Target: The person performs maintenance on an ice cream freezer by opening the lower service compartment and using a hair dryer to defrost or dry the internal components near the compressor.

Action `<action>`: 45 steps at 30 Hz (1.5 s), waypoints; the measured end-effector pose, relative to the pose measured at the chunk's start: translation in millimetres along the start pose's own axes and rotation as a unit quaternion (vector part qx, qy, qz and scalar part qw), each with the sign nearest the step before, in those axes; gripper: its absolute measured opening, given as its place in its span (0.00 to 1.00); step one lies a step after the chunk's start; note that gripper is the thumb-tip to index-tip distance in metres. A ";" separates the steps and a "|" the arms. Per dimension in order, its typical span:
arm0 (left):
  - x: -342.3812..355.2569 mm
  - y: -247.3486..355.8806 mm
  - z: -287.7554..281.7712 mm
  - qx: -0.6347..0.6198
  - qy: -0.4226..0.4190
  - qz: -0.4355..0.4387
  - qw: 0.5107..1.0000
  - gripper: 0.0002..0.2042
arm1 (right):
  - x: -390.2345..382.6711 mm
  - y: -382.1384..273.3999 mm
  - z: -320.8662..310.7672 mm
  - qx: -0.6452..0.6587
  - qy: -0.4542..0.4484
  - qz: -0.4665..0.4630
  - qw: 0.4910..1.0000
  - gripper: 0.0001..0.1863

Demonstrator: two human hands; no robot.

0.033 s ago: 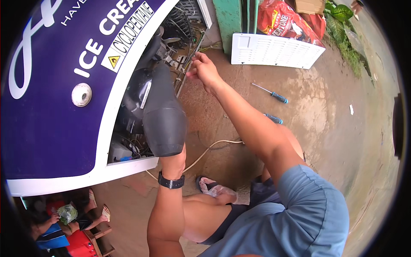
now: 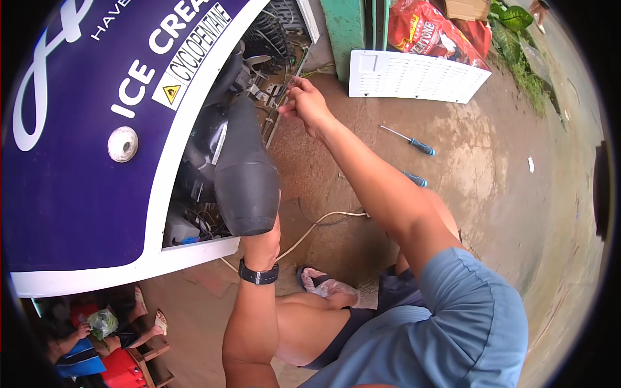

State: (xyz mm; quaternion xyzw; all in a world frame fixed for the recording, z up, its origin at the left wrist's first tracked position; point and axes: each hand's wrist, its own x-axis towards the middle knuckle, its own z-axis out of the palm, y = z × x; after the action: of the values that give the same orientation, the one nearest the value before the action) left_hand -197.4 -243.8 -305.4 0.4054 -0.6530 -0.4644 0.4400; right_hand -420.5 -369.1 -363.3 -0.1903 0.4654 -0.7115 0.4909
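A black blower [image 2: 247, 187] with a tapering nozzle is in my left hand [image 2: 262, 249]; the blower's body hides most of my fingers. Its nozzle points into the open machine compartment of a purple and white ice cream freezer [image 2: 84, 213]. Inside, a black rounded compressor [image 2: 206, 136] sits beside the nozzle, and a dark coil and fan blade lie farther in. My right hand [image 2: 306, 107] is at the compartment's right edge, fingers loosely bent and apart, with nothing visible in them. Whether its fingertips touch the edge I cannot tell.
A white vented panel [image 2: 419, 76] leans against a red bag [image 2: 430, 32] at the back right. Two blue-handled screwdrivers [image 2: 422, 147] lie on the floor, one partly behind my right arm. A pale cable [image 2: 317, 223] crosses the floor. Another person [image 2: 84, 343] sits at lower left.
The blower has shifted very slightly left. My right hand has moved a touch toward the freezer; the rest looks the same.
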 end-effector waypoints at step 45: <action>-1.8 -1.0 -1.1 -0.038 0.010 -0.018 0.999 0.24 | 54.5 -28.8 39.3 0.052 0.016 0.064 0.996 0.16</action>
State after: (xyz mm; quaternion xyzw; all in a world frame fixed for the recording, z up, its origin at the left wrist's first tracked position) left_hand -195.8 -242.6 -306.5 0.4049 -0.6231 -0.4924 0.4533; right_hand -431.2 -433.0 -329.5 -0.1232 0.4465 -0.7048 0.5373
